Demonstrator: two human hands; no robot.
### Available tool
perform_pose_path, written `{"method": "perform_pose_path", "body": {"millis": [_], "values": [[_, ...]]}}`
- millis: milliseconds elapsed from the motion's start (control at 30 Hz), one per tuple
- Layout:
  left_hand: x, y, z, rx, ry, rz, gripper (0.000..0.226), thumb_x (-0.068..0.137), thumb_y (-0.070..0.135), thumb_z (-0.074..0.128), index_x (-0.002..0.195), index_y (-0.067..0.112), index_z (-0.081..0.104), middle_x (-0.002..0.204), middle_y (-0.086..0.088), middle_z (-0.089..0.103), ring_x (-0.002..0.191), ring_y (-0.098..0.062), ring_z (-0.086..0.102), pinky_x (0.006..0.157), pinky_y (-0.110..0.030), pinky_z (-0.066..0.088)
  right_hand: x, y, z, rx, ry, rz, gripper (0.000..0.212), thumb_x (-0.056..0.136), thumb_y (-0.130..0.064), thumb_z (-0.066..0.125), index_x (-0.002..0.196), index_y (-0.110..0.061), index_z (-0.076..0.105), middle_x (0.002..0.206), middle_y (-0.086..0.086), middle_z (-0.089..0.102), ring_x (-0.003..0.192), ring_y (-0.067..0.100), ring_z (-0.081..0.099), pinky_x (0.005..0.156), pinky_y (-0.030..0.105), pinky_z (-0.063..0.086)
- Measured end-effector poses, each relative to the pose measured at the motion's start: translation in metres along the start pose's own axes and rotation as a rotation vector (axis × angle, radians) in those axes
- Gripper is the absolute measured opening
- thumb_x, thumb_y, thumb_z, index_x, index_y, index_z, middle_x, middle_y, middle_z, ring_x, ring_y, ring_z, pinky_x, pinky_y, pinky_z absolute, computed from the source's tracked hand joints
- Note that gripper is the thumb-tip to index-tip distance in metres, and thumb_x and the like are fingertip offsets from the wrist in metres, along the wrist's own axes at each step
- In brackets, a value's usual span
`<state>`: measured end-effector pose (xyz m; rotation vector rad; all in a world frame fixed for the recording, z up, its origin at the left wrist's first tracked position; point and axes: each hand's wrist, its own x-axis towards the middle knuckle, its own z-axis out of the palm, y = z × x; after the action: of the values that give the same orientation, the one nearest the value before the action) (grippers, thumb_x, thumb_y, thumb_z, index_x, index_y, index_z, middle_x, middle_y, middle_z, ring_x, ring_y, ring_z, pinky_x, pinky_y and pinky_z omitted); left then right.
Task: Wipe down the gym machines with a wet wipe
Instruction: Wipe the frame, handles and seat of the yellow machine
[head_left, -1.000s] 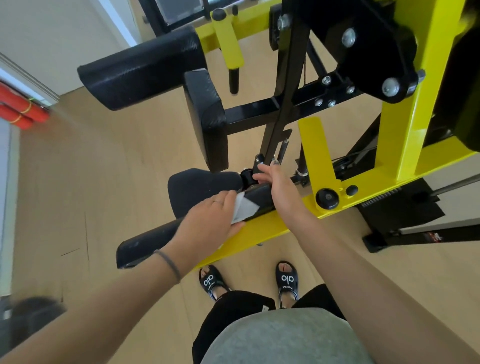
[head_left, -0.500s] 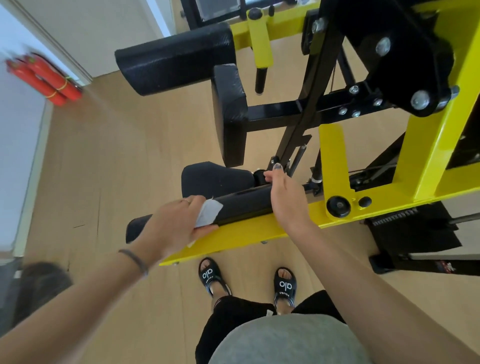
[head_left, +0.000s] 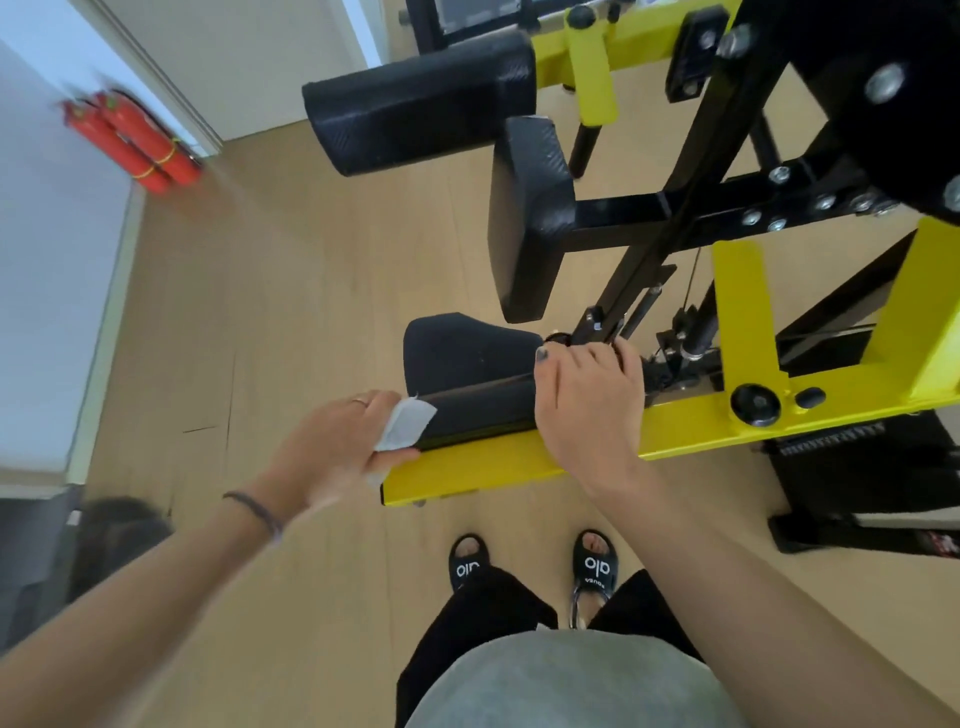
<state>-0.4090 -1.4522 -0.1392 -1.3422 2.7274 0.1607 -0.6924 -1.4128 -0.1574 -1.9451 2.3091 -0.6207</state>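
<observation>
The yellow machine (head_left: 779, 415) fills the right side, and its black pad (head_left: 483, 410) lies along the near beam. The right hand (head_left: 587, 410) grips the pad's right end, fingers curled over it. The left hand (head_left: 337, 447) pinches the wipe (head_left: 408, 426) at the pad's left end. The wipe could slip off the end there, because the pinch is small.

Clearance around the low pad

Open floor (head_left: 291, 291) from 8 to 11 o'clock; upright pad (head_left: 535, 218) at 12 and yellow frame (head_left: 737, 332) at 2 block passage.
</observation>
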Motion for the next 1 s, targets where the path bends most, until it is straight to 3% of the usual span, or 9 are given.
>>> {"method": "perform_pose_path", "body": {"millis": [267, 367, 500, 567, 633, 700, 833, 933, 1000], "values": [[0.059, 0.073, 0.001, -0.030, 0.034, 0.059, 0.065, 0.093, 0.071, 0.044, 0.132, 0.020, 0.047, 0.122, 0.002, 0.063, 0.101, -0.017, 0.064, 0.080, -0.030, 0.055, 0.003, -0.015, 0.006, -0.176, 0.035, 0.099, 0.051, 0.109, -0.034, 0.029, 0.095, -0.019, 0.076, 0.091, -0.002, 0.077, 0.095, 0.021, 0.066, 0.110, 0.042, 0.035], [0.043, 0.047, -0.001, -0.094, 0.037, 0.085, 0.064, 0.092, 0.073, 0.040, 0.129, 0.021, 0.049, 0.116, 0.005, 0.063, 0.092, -0.014, 0.062, 0.072, -0.029, 0.053, 0.003, -0.016, 0.009, -0.189, 0.071, 0.110, 0.048, 0.108, -0.032, 0.032, 0.095, -0.018, 0.077, 0.091, -0.001, 0.076, 0.095, 0.021, 0.067, 0.110, 0.041, 0.035], [0.007, 0.001, 0.006, -0.229, 0.062, 0.006, 0.049, 0.098, 0.063, 0.031, 0.118, 0.024, 0.055, 0.088, 0.011, 0.055, 0.071, -0.009, 0.048, 0.055, -0.022, 0.034, 0.003, -0.020, 0.013, -0.193, 0.134, 0.153, 0.046, 0.107, -0.030, 0.035, 0.087, -0.018, 0.075, 0.087, -0.001, 0.076, 0.090, 0.020, 0.066, 0.108, 0.041, 0.037], [0.000, -0.006, 0.009, -0.413, 0.072, -0.098, 0.033, 0.105, 0.049, 0.033, 0.104, 0.026, 0.057, 0.076, 0.011, 0.052, 0.065, -0.010, 0.048, 0.052, -0.020, 0.030, 0.004, -0.020, 0.014, -0.197, 0.138, 0.160, 0.044, 0.106, -0.029, 0.037, 0.086, -0.018, 0.074, 0.085, -0.001, 0.075, 0.088, 0.021, 0.065, 0.108, 0.043, 0.039], [0.000, -0.006, 0.011, -0.693, 0.045, -0.303, 0.039, 0.107, 0.040, 0.037, 0.086, 0.015, 0.057, 0.068, 0.005, 0.052, 0.060, -0.013, 0.048, 0.052, -0.022, 0.032, 0.004, -0.020, 0.015, -0.222, 0.117, 0.166, 0.045, 0.107, -0.031, 0.034, 0.086, -0.020, 0.073, 0.085, -0.002, 0.074, 0.089, 0.020, 0.065, 0.109, 0.044, 0.039], [0.001, -0.004, 0.012, -0.975, 0.052, -0.543, 0.046, 0.106, 0.037, 0.043, 0.082, 0.002, 0.059, 0.069, -0.004, 0.054, 0.061, -0.016, 0.049, 0.055, -0.028, 0.036, 0.005, -0.019, 0.015, -0.234, 0.107, 0.178, 0.049, 0.107, -0.033, 0.030, 0.087, -0.021, 0.073, 0.086, -0.002, 0.074, 0.090, 0.020, 0.065, 0.109, 0.043, 0.039], [-0.001, -0.001, 0.019, -1.561, 0.039, -0.983, 0.034, 0.100, 0.037, 0.048, 0.107, 0.012, 0.070, 0.096, -0.008, 0.072, 0.083, -0.019, 0.067, 0.056, -0.025, 0.051, 0.006, -0.019, 0.016, -0.251, 0.110, 0.184, 0.049, 0.107, -0.033, 0.029, 0.084, -0.021, 0.071, 0.084, -0.003, 0.073, 0.089, 0.020, 0.064, 0.107, 0.043, 0.040], [0.000, -0.008, 0.031, -2.065, 0.041, -1.061, 0.040, 0.104, 0.036, 0.044, 0.126, 0.011, 0.066, 0.119, -0.012, 0.072, 0.106, -0.026, 0.069, 0.081, -0.034, 0.059, 0.006, -0.019, 0.017, -0.260, 0.115, 0.187, 0.047, 0.106, -0.032, 0.031, 0.081, -0.022, 0.069, 0.081, -0.003, 0.071, 0.086, 0.019, 0.062, 0.106, 0.042, 0.040], [0.003, -0.010, 0.040, -2.211, 0.029, -1.139, 0.044, 0.103, 0.038, 0.045, 0.131, 0.008, 0.063, 0.119, -0.013, 0.073, 0.104, -0.027, 0.068, 0.079, -0.037, 0.059, 0.006, -0.019, 0.018, -0.264, 0.115, 0.183, 0.046, 0.106, -0.031, 0.032, 0.079, -0.021, 0.068, 0.080, -0.003, 0.070, 0.084, 0.019, 0.061, 0.104, 0.042, 0.041]]}}
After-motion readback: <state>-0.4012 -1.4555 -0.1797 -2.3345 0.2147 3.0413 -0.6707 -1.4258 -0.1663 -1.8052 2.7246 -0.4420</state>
